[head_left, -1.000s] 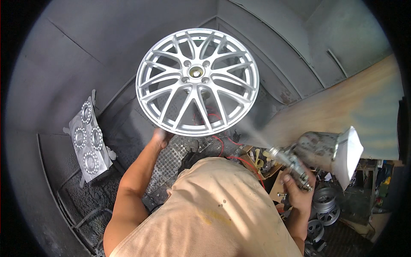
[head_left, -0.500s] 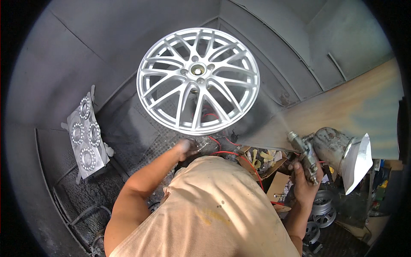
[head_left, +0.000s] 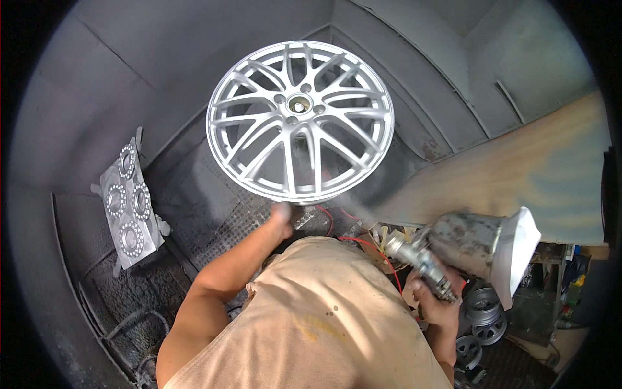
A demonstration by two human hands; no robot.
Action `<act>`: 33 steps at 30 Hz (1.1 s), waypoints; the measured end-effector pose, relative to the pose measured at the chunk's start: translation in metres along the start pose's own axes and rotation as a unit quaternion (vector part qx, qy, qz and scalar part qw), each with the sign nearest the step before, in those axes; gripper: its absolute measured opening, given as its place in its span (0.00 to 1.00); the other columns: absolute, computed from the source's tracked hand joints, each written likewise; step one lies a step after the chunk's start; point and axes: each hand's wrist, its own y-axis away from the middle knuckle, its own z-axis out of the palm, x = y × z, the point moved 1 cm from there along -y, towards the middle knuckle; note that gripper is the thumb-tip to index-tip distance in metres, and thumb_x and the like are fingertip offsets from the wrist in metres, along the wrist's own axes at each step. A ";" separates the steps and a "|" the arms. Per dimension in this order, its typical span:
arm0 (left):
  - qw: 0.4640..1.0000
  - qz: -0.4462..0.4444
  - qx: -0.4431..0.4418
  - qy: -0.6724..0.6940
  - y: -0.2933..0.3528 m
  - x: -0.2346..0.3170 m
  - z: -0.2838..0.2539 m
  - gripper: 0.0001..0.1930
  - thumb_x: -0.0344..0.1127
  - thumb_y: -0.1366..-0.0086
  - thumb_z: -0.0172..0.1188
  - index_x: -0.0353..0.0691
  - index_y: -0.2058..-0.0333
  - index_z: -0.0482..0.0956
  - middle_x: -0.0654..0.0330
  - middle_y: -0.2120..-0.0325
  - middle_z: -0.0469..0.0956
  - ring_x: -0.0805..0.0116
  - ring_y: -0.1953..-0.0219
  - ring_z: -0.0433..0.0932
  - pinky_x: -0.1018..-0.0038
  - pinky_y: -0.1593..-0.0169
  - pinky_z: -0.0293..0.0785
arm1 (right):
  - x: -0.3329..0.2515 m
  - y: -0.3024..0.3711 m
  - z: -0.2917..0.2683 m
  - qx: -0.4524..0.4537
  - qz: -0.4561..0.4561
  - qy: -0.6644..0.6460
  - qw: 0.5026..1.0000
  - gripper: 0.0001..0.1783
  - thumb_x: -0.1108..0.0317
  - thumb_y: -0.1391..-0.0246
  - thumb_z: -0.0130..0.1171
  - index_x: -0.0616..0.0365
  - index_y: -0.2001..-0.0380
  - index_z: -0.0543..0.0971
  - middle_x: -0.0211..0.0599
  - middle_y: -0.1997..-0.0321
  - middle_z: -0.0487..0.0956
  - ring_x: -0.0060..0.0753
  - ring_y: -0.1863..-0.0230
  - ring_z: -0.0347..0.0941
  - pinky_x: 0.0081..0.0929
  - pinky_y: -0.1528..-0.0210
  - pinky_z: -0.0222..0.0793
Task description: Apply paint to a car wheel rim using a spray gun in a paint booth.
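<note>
A silver multi-spoke car wheel rim (head_left: 288,172) sits raised ahead of me with its face up. My left hand (head_left: 284,214) is at the wheel's near edge, partly under it. Its fingers are blurred and partly hidden, so I cannot see whether they grip. My right hand (head_left: 435,299) is wrapped round a metal spray gun (head_left: 418,264), right of my body. A grey paint cup (head_left: 463,236) with a white paper cone (head_left: 518,243) is attached to the gun. Fine mist leaves the nozzle toward the wheel's near right edge.
Several round silver parts (head_left: 131,240) lie on a light board (head_left: 146,249) at the left. Dark booth walls (head_left: 162,52) surround the wheel. A red hose (head_left: 389,264) runs past a box of scraps at the right. Other wheels (head_left: 483,308) are stacked at the lower right.
The spray gun and my right hand have moved left, nearer the wheel. The wheel has turned, its spokes now at another angle. My left hand has come up against its near edge.
</note>
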 end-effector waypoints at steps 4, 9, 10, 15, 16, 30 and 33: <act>0.997 -0.034 -0.064 -0.030 0.021 -0.025 0.018 0.14 0.28 0.29 0.48 0.37 0.48 0.74 0.55 0.54 0.78 0.62 0.55 0.80 0.67 0.53 0.82 | -0.002 -0.015 -0.005 0.182 -0.008 0.017 0.983 0.24 0.67 0.43 0.68 0.65 0.45 0.77 0.28 0.71 0.81 0.17 0.76 0.72 0.18 0.74 0.69; 0.976 -0.112 -0.142 -0.123 0.005 -0.019 -0.008 0.18 0.26 0.33 0.48 0.35 0.45 0.71 0.53 0.55 0.80 0.62 0.56 0.81 0.70 0.56 0.81 | -0.003 -0.027 -0.010 0.191 -0.003 -0.015 0.981 0.27 0.66 0.42 0.68 0.66 0.42 0.75 0.29 0.72 0.80 0.15 0.78 0.69 0.16 0.78 0.65; 0.987 -0.103 -0.089 -0.086 -0.004 -0.013 -0.021 0.16 0.29 0.31 0.47 0.34 0.46 0.72 0.52 0.54 0.80 0.62 0.56 0.81 0.69 0.56 0.81 | 0.001 -0.024 -0.009 0.171 -0.002 -0.024 0.985 0.27 0.65 0.42 0.68 0.66 0.42 0.75 0.30 0.72 0.80 0.15 0.78 0.69 0.17 0.78 0.65; 0.997 0.014 0.005 -0.077 -0.052 0.045 -0.120 0.19 0.36 0.26 0.39 0.30 0.51 0.76 0.49 0.53 0.80 0.59 0.52 0.80 0.65 0.46 0.79 | -0.003 -0.006 0.006 -0.003 0.009 -0.096 0.995 0.27 0.68 0.45 0.68 0.71 0.45 0.76 0.36 0.71 0.82 0.24 0.71 0.76 0.24 0.66 0.72; 0.997 0.063 0.038 -0.035 -0.066 0.058 -0.139 0.20 0.36 0.25 0.38 0.30 0.50 0.76 0.48 0.52 0.80 0.58 0.52 0.80 0.65 0.45 0.79 | -0.011 -0.009 0.009 -0.026 -0.002 -0.098 0.995 0.25 0.68 0.46 0.69 0.70 0.48 0.78 0.36 0.72 0.81 0.27 0.71 0.75 0.27 0.64 0.72; 0.971 -0.102 -0.179 -0.123 0.007 -0.035 0.018 0.13 0.31 0.27 0.44 0.38 0.48 0.73 0.56 0.57 0.78 0.61 0.54 0.80 0.62 0.57 0.82 | -0.006 -0.038 -0.021 0.095 0.012 0.060 0.994 0.23 0.72 0.43 0.65 0.68 0.45 0.77 0.31 0.65 0.81 0.20 0.65 0.73 0.21 0.59 0.69; 0.981 -0.121 -0.150 -0.028 -0.002 -0.045 0.015 0.15 0.21 0.35 0.44 0.34 0.52 0.74 0.53 0.58 0.78 0.58 0.58 0.82 0.66 0.58 0.83 | -0.021 -0.055 0.006 -0.015 0.087 -0.013 0.996 0.22 0.71 0.45 0.67 0.67 0.48 0.79 0.29 0.71 0.80 0.20 0.72 0.73 0.21 0.66 0.69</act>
